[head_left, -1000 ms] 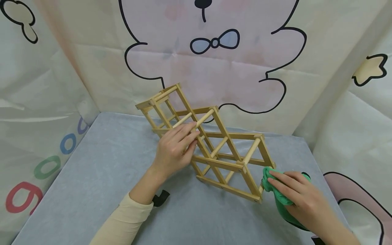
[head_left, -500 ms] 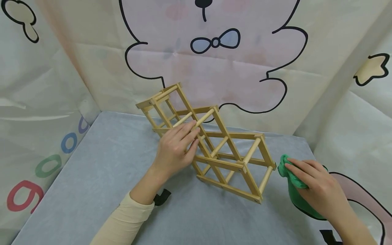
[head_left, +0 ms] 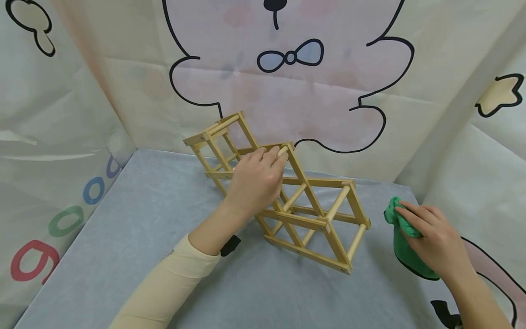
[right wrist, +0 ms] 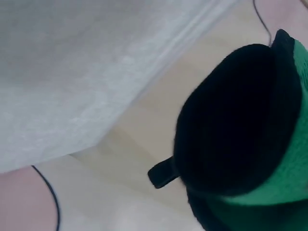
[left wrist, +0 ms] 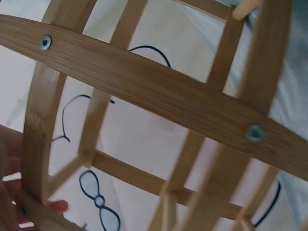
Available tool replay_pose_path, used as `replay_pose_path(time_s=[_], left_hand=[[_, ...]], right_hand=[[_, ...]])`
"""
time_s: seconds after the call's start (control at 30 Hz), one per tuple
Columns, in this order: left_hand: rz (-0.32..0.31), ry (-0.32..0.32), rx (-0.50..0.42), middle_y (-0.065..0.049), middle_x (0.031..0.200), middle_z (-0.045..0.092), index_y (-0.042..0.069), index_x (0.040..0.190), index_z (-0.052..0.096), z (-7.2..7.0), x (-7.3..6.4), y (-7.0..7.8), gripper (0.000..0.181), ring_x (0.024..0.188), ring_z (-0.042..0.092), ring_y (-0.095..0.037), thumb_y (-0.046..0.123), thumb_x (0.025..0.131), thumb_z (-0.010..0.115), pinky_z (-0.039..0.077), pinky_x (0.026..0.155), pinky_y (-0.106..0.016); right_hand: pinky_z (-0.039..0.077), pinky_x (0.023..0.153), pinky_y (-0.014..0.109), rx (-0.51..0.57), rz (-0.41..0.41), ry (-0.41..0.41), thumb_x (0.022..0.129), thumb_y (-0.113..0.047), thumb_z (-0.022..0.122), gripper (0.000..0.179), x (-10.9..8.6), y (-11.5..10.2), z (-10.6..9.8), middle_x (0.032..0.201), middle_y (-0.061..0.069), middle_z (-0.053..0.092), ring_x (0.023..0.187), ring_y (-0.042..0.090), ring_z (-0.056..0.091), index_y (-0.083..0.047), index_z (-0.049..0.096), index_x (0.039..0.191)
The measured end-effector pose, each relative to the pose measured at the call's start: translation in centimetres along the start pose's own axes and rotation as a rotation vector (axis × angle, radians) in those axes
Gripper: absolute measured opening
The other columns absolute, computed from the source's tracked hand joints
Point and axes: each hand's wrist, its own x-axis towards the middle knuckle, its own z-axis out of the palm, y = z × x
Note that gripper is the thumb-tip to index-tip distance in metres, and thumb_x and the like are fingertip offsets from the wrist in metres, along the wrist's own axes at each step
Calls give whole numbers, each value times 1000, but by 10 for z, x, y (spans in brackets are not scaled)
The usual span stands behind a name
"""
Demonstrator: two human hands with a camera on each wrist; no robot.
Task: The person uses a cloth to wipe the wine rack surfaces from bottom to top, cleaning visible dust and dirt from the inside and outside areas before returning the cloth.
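A pale wooden lattice rack (head_left: 296,221) of slats and round dowels stands tilted on the table. My left hand (head_left: 255,180) grips its upper middle, fingers curled over the dowel near the top joint. In the left wrist view, the rack's slats (left wrist: 144,84) with metal screws fill the picture, and some fingers (left wrist: 9,168) show at the lower left. To the right of the rack, apart from it, my right hand (head_left: 437,237) pinches a bunched green cloth (head_left: 411,251). The right wrist view shows the cloth (right wrist: 284,185) with black edging, a dark opening and a small black tab.
A blue-grey cover (head_left: 135,233) lies over the table. Printed fabric walls (head_left: 320,100) rise behind it and on both sides. A black strap end (head_left: 230,246) hangs beside my left wrist, another black strap (head_left: 445,314) by the right one.
My right hand has drawn the green cloth off the rack's lower right end, rightward and up. My left hand has shifted right and up along the rack, onto the upper dowel. The rack stays put.
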Motion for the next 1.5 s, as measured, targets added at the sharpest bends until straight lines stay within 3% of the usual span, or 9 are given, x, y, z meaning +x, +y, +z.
replay_pose_path(time_s=[0.13, 0.3, 0.47, 0.63, 0.83, 1.13, 1.23, 1.33, 1.5], left_hand=[[-18, -77, 38, -15, 116, 76, 5, 117, 78, 2, 11, 7, 28, 96, 74, -34, 3, 94, 62, 65, 77, -43], [-31, -161, 99, -12, 115, 76, 8, 117, 78, 6, 20, 13, 24, 94, 74, -31, 5, 97, 65, 64, 75, -40], [-39, -199, 166, -10, 109, 76, 9, 114, 79, 10, 22, 18, 18, 90, 73, -27, 6, 98, 70, 58, 61, -31], [-43, -218, 242, -7, 93, 74, 10, 104, 80, 11, 25, 22, 13, 73, 64, -20, 2, 95, 74, 43, 49, -22], [-61, -263, 288, -5, 83, 69, 12, 83, 74, 12, 28, 26, 16, 68, 56, -16, 1, 95, 73, 37, 48, -20], [-40, -216, 298, -6, 85, 70, 13, 91, 78, 12, 23, 25, 15, 71, 57, -18, 2, 96, 69, 32, 48, -22], [-19, -172, 272, -6, 80, 67, 14, 82, 75, 11, 20, 25, 25, 68, 55, -17, -2, 98, 64, 28, 48, -22], [0, -147, 221, -7, 83, 69, 13, 82, 74, 9, 17, 23, 26, 73, 60, -18, -3, 99, 63, 36, 49, -21], [35, -143, 146, -11, 96, 74, 10, 102, 80, 2, 14, 19, 17, 90, 69, -26, -3, 96, 71, 52, 57, -26]], right_hand=[[26, 106, 2, 6, 26, 24, 111, -54, 40, 66, -5, 9, 6, 126, 9, 73, 100, 38, 56, 1, 75, 116], [24, 104, 0, 10, 54, 1, 111, -56, 38, 73, -9, 13, 8, 115, 23, 72, 97, 40, 56, 6, 75, 113], [23, 102, 0, 9, 72, -26, 110, -58, 36, 76, -14, 15, 9, 114, 27, 71, 97, 40, 56, 8, 75, 113], [22, 101, -1, -1, 83, -30, 110, -59, 35, 77, -15, 15, 10, 114, 27, 70, 98, 39, 56, 7, 75, 113], [22, 103, -1, 10, 81, -22, 110, -58, 36, 76, -14, 14, 10, 113, 27, 70, 98, 41, 57, 7, 75, 112], [22, 102, -1, 23, 100, -25, 109, -59, 37, 76, -15, 12, 11, 112, 27, 70, 99, 41, 56, 8, 74, 112], [22, 103, -1, 23, 98, -23, 110, -59, 37, 76, -17, 13, 12, 112, 27, 70, 99, 41, 56, 8, 74, 112], [23, 103, -1, 29, 95, -14, 110, -58, 38, 76, -18, 15, 12, 112, 28, 70, 100, 41, 56, 8, 75, 112], [25, 104, -1, 38, 100, -8, 110, -58, 40, 75, -21, 17, 11, 112, 28, 70, 99, 39, 55, 8, 75, 112]])
